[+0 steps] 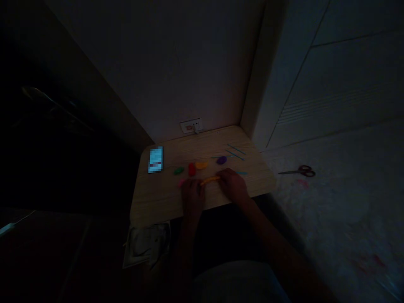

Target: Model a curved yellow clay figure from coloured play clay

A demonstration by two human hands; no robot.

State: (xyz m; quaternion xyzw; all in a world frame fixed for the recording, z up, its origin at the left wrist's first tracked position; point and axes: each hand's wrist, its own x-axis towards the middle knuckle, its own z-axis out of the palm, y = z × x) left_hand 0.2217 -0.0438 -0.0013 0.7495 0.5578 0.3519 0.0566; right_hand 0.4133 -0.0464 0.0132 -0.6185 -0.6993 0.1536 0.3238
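A thin orange strand, twisted like a rope and apparently modelling clay [210,180], stretches between my two hands above the near part of a small wooden table [151,202]. My left hand [193,195] has its fingers closed on the strand's left end. At the other end, my right hand [232,184] grips it with bent fingers. Just beyond them lie a red lump [192,169], a yellow-orange piece [201,166], a green lump [179,171] and a purple lump [221,160]. A pink piece [181,183] is partly hidden behind my left hand.
Several thin blue sticks [235,155] lie at the table's right. A lit phone [155,160] rests at the left. Behind the table is a wall socket [191,126] with a plug. Scissors [298,171] lie on the pale surface to the right. The room is dark.
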